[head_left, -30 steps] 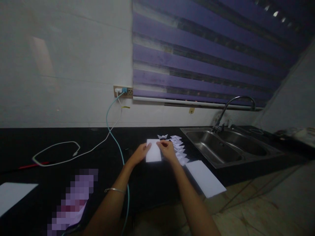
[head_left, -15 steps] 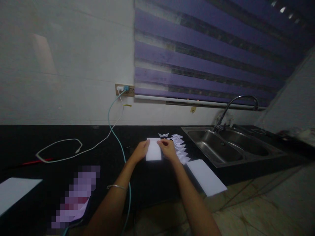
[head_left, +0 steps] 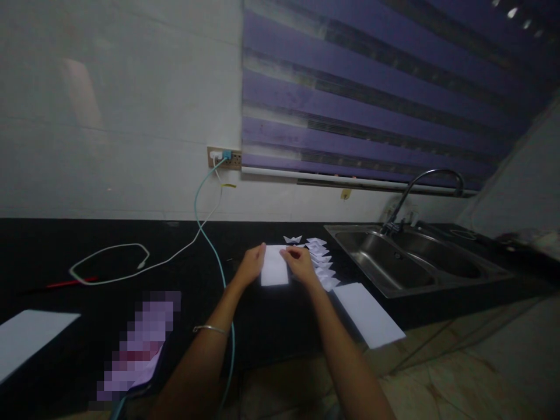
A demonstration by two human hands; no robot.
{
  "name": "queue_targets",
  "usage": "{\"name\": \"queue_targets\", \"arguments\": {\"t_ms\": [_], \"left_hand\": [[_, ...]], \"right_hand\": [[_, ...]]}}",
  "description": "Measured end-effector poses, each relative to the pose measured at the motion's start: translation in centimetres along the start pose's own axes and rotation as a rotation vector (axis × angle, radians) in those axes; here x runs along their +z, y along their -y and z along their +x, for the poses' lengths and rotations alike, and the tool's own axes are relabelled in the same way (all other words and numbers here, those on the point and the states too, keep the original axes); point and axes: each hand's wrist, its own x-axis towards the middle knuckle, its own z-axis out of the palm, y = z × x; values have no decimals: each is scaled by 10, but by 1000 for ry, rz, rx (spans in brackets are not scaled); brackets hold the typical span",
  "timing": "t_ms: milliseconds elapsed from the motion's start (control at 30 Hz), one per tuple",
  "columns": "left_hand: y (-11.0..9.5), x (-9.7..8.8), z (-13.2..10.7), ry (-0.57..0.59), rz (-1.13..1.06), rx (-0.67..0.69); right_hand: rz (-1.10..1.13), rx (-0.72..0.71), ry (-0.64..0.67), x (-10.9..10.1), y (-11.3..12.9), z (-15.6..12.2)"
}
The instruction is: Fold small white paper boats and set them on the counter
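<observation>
Between my hands is a white sheet of paper [head_left: 274, 269], a small upright rectangle over the black countertop. My left hand [head_left: 251, 263] pinches its left edge near the top. At its upper right corner my right hand [head_left: 300, 263] grips it with thumb and fingertips. Just right of that hand, several folded white paper boats [head_left: 322, 265] lie in an overlapping row, and one paper boat [head_left: 293, 239] sits apart behind them. A larger white paper sheet [head_left: 370, 315] lies by my right forearm, reaching the counter's front edge.
A steel double sink [head_left: 389, 262] with a curved faucet [head_left: 409, 186] is at the right. A teal cable [head_left: 212, 245] runs from the wall outlet past my left forearm. At left lie a white cable [head_left: 109, 248], a red pen-like stick [head_left: 65, 284], more white paper [head_left: 32, 338] and a pixelated phone-like device [head_left: 140, 347].
The whole view has shifted slightly. Both hands keep their grip on the paper, and its position between them looks nearly the same.
</observation>
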Motion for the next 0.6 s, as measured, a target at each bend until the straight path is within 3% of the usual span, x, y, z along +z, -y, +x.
{"name": "queue_targets", "arguments": {"t_ms": [267, 600], "left_hand": [[0, 3, -1, 58, 5, 26], [-3, 3, -1, 21, -40, -36]], "right_hand": [[-7, 1, -10, 1, -2, 0], [-30, -4, -43, 3, -6, 2]]}}
